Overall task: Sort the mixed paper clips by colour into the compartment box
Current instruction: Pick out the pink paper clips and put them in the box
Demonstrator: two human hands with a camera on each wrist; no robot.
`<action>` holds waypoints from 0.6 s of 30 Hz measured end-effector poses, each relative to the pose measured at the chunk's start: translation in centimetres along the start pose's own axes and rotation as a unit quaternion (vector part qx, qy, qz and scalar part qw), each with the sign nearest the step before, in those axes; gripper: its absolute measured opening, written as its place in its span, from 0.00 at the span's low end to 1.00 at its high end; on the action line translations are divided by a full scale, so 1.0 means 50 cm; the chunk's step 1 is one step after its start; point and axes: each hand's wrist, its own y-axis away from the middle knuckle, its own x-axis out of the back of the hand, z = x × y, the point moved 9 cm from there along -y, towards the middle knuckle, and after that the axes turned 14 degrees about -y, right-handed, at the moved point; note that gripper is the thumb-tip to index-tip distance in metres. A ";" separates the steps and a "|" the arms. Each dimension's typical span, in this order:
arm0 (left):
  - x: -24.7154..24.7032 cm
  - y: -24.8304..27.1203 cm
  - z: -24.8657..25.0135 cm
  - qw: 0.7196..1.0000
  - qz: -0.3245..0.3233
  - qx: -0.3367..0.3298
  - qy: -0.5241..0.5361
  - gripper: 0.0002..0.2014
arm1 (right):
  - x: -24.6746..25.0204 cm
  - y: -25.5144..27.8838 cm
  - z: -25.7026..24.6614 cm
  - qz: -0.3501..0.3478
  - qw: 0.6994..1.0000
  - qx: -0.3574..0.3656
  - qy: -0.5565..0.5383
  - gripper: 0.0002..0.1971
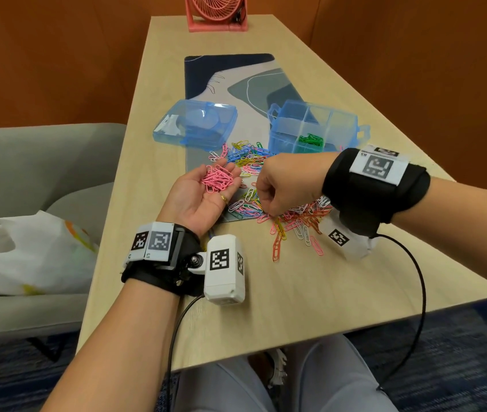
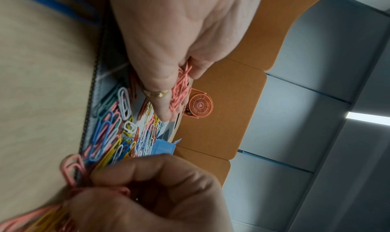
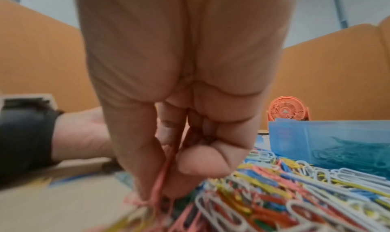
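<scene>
My left hand (image 1: 203, 191) lies palm up over the mat's near left corner, cupping a heap of pink paper clips (image 1: 217, 179) (image 2: 179, 88). My right hand (image 1: 283, 188) is curled downward over the mixed clip pile (image 1: 266, 185) and pinches pink clips (image 3: 162, 177) between thumb and fingers at the pile's near edge. The mixed pile (image 3: 274, 194) holds blue, yellow, white, orange, green and pink clips. The blue compartment box (image 1: 313, 127) stands open behind the pile, with green clips (image 1: 310, 140) in one near compartment.
The box's blue lid (image 1: 196, 123) lies left of it on the patterned desk mat (image 1: 230, 75). A pink desk fan (image 1: 217, 11) stands at the table's far end. A grey chair with a white bag (image 1: 28, 251) is left of the table. Wrist cables hang off the near edge.
</scene>
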 end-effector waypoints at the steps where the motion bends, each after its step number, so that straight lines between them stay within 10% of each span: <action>1: 0.000 0.000 0.000 1.000 0.000 0.001 0.001 0.19 | -0.007 -0.003 -0.003 -0.005 1.000 0.001 0.013 0.06; 18: -0.002 0.000 0.000 1.000 -0.005 -0.002 -0.002 0.17 | 0.040 -0.020 -0.016 0.041 0.999 0.022 -0.019 0.01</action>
